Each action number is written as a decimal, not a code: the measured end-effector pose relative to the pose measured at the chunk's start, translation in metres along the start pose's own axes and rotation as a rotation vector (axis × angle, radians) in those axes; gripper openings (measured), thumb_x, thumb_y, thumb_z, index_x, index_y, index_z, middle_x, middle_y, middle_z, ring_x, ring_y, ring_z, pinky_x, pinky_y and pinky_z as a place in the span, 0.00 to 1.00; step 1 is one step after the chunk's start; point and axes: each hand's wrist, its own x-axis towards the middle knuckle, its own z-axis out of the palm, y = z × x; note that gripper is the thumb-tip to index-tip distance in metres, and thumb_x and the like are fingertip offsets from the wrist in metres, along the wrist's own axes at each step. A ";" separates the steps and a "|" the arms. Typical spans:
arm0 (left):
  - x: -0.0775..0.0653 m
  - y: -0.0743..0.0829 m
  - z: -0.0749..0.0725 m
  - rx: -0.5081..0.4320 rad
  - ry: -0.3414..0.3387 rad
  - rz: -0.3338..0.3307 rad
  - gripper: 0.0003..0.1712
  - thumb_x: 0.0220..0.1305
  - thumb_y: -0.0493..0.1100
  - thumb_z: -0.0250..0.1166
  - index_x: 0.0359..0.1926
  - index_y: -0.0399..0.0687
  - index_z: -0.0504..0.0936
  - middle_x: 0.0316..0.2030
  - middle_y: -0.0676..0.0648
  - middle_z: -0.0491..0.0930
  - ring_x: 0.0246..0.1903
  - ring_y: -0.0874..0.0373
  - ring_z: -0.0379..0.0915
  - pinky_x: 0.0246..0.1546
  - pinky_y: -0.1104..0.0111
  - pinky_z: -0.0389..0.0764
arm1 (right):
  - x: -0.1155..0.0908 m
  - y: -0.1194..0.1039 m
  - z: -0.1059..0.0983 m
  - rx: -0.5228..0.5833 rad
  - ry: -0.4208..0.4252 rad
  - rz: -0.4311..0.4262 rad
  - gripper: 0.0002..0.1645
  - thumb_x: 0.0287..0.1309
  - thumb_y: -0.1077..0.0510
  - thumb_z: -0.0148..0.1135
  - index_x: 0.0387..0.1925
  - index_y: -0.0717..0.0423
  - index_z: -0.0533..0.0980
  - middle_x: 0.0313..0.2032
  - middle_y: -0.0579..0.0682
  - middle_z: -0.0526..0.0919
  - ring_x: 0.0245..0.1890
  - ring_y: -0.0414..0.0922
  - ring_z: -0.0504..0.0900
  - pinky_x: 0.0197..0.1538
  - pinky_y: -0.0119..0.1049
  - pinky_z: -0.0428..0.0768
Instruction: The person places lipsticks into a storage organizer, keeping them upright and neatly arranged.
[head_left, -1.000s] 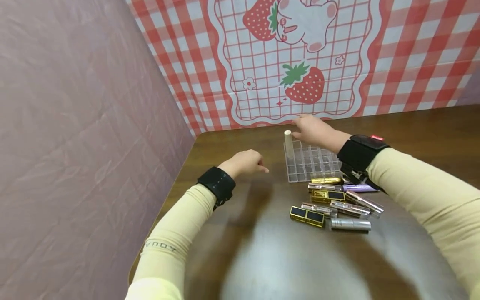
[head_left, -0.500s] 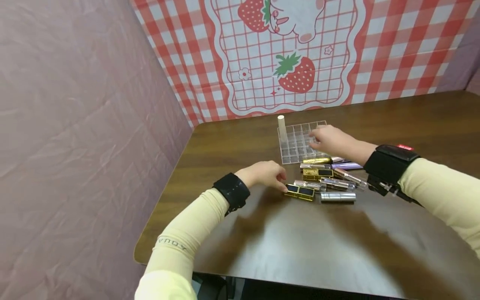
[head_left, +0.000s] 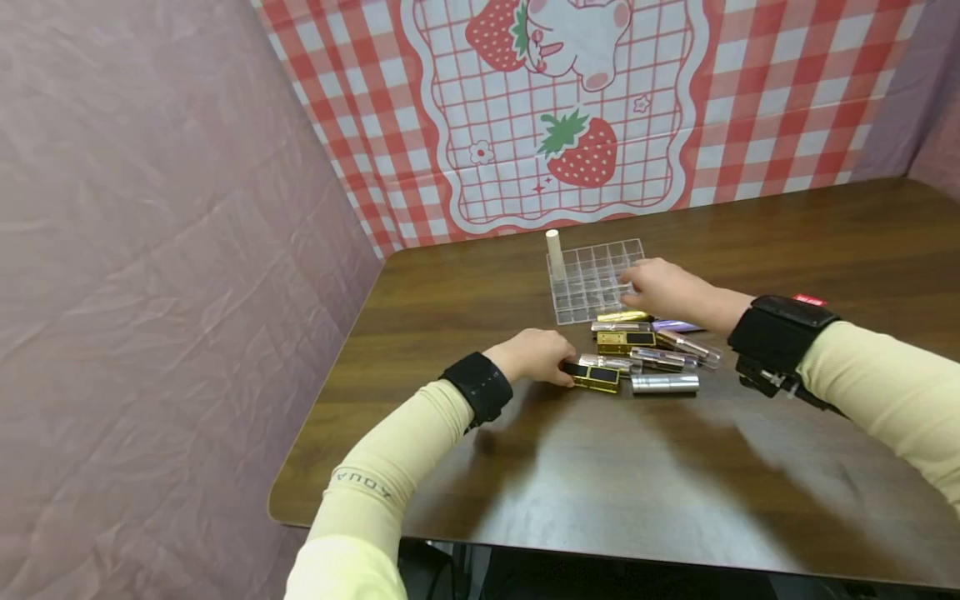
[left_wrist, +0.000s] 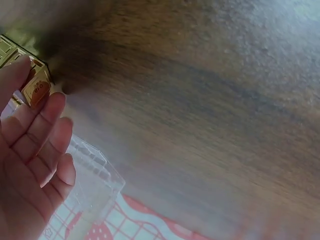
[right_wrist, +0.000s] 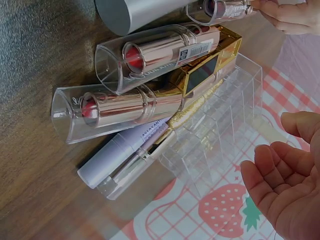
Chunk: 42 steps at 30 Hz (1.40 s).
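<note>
With thumb and fingers my left hand [head_left: 536, 357] pinches the left end of a black-and-gold lipstick [head_left: 603, 380] lying at the front of a group of lipsticks. Its gold end, with an orange label [left_wrist: 38, 91], shows between thumb and forefinger in the left wrist view. Over the right side of a clear gridded organizer [head_left: 573, 321] is my right hand [head_left: 666, 287], fingers loosely bent and holding nothing. A cream-coloured tube [head_left: 554, 250] stands upright in the organizer's back left corner.
Beside the held lipstick lies a silver tube [head_left: 665, 384]. Clear-capped lipsticks [right_wrist: 120, 107], another black-and-gold lipstick [head_left: 625, 340] and a purple tube [right_wrist: 112, 155] lie close together in front of the organizer. A checked strawberry cloth [head_left: 780, 108] hangs behind the table.
My left hand has moved right to the black-and-gold lipstick and taken hold of its end. The right hand has drawn back from the cream tube to the organizer's right side.
</note>
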 end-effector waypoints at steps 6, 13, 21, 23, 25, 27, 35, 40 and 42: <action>-0.003 -0.006 -0.003 -0.005 0.053 0.003 0.13 0.56 0.55 0.63 0.33 0.51 0.81 0.26 0.57 0.73 0.29 0.64 0.69 0.33 0.68 0.72 | 0.003 0.001 0.002 -0.029 0.005 -0.041 0.19 0.55 0.62 0.57 0.46 0.73 0.74 0.34 0.62 0.77 0.30 0.49 0.75 0.33 0.43 0.74; -0.010 -0.031 -0.027 -0.041 0.126 -0.039 0.12 0.55 0.52 0.64 0.32 0.50 0.82 0.24 0.57 0.72 0.26 0.63 0.66 0.30 0.68 0.70 | 0.010 0.000 0.003 -0.032 -0.014 -0.136 0.18 0.49 0.71 0.52 0.44 0.73 0.75 0.36 0.64 0.78 0.26 0.45 0.68 0.30 0.38 0.67; -0.014 -0.056 -0.054 -0.033 0.185 -0.145 0.10 0.57 0.50 0.62 0.31 0.50 0.82 0.27 0.55 0.78 0.27 0.62 0.68 0.34 0.67 0.72 | 0.025 -0.017 -0.008 -0.016 -0.150 -0.172 0.23 0.41 0.71 0.54 0.44 0.75 0.74 0.36 0.65 0.79 0.39 0.57 0.78 0.43 0.49 0.75; -0.013 -0.058 -0.056 -0.033 0.180 -0.154 0.10 0.57 0.51 0.62 0.31 0.50 0.82 0.28 0.54 0.78 0.28 0.62 0.68 0.35 0.67 0.72 | 0.028 -0.021 -0.010 -0.006 -0.166 -0.168 0.23 0.41 0.70 0.56 0.45 0.75 0.74 0.37 0.65 0.79 0.40 0.58 0.78 0.45 0.49 0.75; -0.011 -0.058 -0.058 -0.026 0.174 -0.162 0.10 0.57 0.51 0.62 0.32 0.50 0.82 0.29 0.54 0.79 0.28 0.62 0.68 0.36 0.67 0.73 | 0.032 -0.024 -0.011 0.003 -0.181 -0.162 0.22 0.42 0.68 0.57 0.44 0.74 0.74 0.35 0.63 0.79 0.37 0.55 0.77 0.43 0.48 0.75; -0.008 -0.058 -0.059 -0.020 0.165 -0.162 0.11 0.57 0.52 0.62 0.33 0.51 0.83 0.29 0.54 0.79 0.29 0.62 0.68 0.36 0.66 0.73 | 0.034 -0.026 -0.011 0.012 -0.199 -0.145 0.21 0.43 0.66 0.58 0.43 0.72 0.74 0.32 0.59 0.79 0.34 0.51 0.76 0.41 0.46 0.75; -0.003 -0.055 -0.062 -0.010 0.144 -0.148 0.11 0.57 0.51 0.62 0.33 0.51 0.83 0.28 0.54 0.77 0.29 0.61 0.69 0.36 0.67 0.73 | 0.042 -0.031 -0.008 0.017 -0.224 -0.097 0.09 0.44 0.62 0.62 0.31 0.63 0.75 0.24 0.50 0.77 0.25 0.44 0.73 0.32 0.38 0.73; -0.004 -0.058 -0.062 -0.014 0.153 -0.164 0.10 0.57 0.51 0.61 0.33 0.52 0.82 0.29 0.55 0.78 0.29 0.62 0.69 0.35 0.67 0.72 | 0.045 -0.029 -0.011 0.011 -0.222 -0.106 0.16 0.44 0.62 0.62 0.37 0.68 0.75 0.28 0.53 0.78 0.30 0.47 0.76 0.38 0.42 0.76; -0.005 -0.060 -0.061 -0.024 0.165 -0.171 0.10 0.56 0.51 0.62 0.32 0.51 0.81 0.28 0.55 0.77 0.29 0.62 0.68 0.34 0.67 0.72 | 0.046 -0.028 -0.013 0.013 -0.227 -0.109 0.20 0.44 0.61 0.62 0.40 0.70 0.74 0.30 0.55 0.78 0.32 0.48 0.76 0.40 0.44 0.76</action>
